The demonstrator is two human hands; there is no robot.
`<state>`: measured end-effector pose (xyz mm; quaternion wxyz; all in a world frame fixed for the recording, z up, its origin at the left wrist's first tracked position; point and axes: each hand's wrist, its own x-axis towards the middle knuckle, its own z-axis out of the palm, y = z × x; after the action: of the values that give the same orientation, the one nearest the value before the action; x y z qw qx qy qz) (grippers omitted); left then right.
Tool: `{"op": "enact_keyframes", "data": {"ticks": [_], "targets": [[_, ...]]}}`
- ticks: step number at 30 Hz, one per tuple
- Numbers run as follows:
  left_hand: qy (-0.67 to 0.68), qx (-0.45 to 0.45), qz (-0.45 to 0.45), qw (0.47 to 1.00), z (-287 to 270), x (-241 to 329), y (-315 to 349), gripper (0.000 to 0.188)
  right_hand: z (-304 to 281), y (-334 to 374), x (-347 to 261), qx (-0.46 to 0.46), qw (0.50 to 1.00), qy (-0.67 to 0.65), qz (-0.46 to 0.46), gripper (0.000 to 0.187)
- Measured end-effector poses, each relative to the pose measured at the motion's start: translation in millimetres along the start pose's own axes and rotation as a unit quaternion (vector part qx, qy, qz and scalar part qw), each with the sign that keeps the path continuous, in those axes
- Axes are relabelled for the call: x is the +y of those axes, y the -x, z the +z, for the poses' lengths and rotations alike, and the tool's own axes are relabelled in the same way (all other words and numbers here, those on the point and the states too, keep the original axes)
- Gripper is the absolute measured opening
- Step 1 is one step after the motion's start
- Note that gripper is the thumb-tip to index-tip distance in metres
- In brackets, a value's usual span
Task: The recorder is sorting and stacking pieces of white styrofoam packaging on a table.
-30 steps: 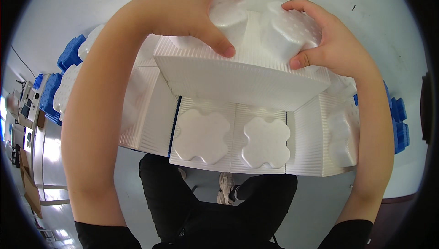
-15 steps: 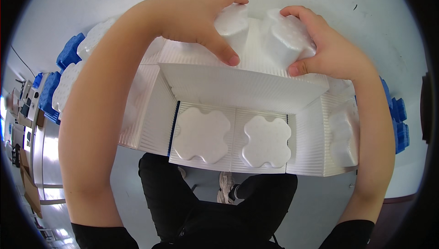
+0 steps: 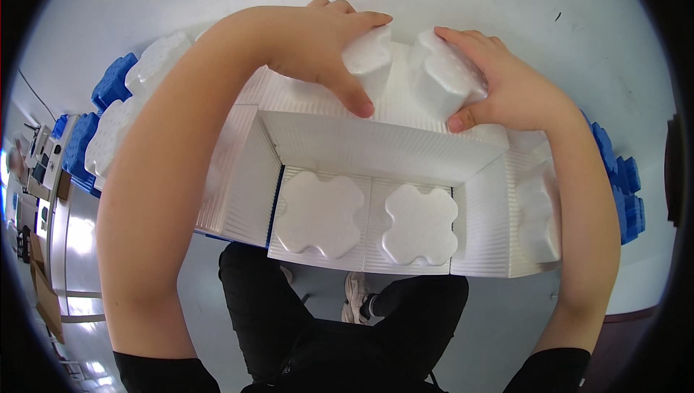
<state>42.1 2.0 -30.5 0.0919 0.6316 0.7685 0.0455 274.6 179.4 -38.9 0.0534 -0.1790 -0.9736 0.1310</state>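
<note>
A white ribbed plastic box (image 3: pixel 383 133) lies in front of me, its far wall standing and its outer flap reaching away. On that flap sit two white scalloped foam blocks. My left hand (image 3: pixel 311 42) wraps the left foam block (image 3: pixel 370 53), thumb on the near side and fingers over the far side. Around the right foam block (image 3: pixel 442 75) my right hand (image 3: pixel 510 86) is closed, thumb at its near lower edge. Two more clover-shaped foam blocks, a left one (image 3: pixel 322 214) and a right one (image 3: pixel 421 224), rest on the box's near floor.
Another white block (image 3: pixel 538 209) stands on the right side panel, partly behind my right forearm. Blue blocks (image 3: pixel 627 183) lie beyond that arm, and further blue blocks (image 3: pixel 114 82) and white ones (image 3: pixel 160 61) at the left. A metal-topped bench (image 3: pixel 81 248) runs along the far left.
Both hands have come slightly nearer to me with the two far blocks and the flap. The right hand has also shifted a little left.
</note>
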Motion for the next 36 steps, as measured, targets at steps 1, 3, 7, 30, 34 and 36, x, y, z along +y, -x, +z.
{"op": "enact_keyframes", "data": {"ticks": [1, 3, 7, 30, 34, 36], "targets": [[-0.001, 0.000, -0.001, 1.000, -0.8, -0.6, 1.2, 0.130, -1.2, 0.3, -0.4, -0.002, 1.000, -0.008, -0.002, 0.122], [0.012, 0.010, 0.006, 1.000, -2.4, -1.4, 2.5, 0.129, -1.3, 1.1, -0.4, 0.007, 1.000, -0.011, -0.006, 0.120], [0.025, 0.014, 0.016, 0.999, -4.9, -2.4, 1.3, 0.127, -0.5, 1.0, 2.9, 0.028, 0.999, -0.005, -0.023, 0.116], [0.042, 0.020, 0.012, 0.999, -3.1, -3.5, 0.1, 0.133, -1.0, 0.5, 1.3, 0.028, 0.999, -0.014, -0.010, 0.119], [0.040, 0.019, 0.009, 0.999, -3.4, -3.6, 0.2, 0.133, -0.8, 0.3, 1.0, 0.028, 0.999, -0.013, -0.012, 0.119], [0.043, 0.014, 0.009, 0.999, -4.0, -3.4, 0.4, 0.134, -0.4, 0.6, 1.1, 0.029, 0.999, -0.013, -0.011, 0.119]]}}
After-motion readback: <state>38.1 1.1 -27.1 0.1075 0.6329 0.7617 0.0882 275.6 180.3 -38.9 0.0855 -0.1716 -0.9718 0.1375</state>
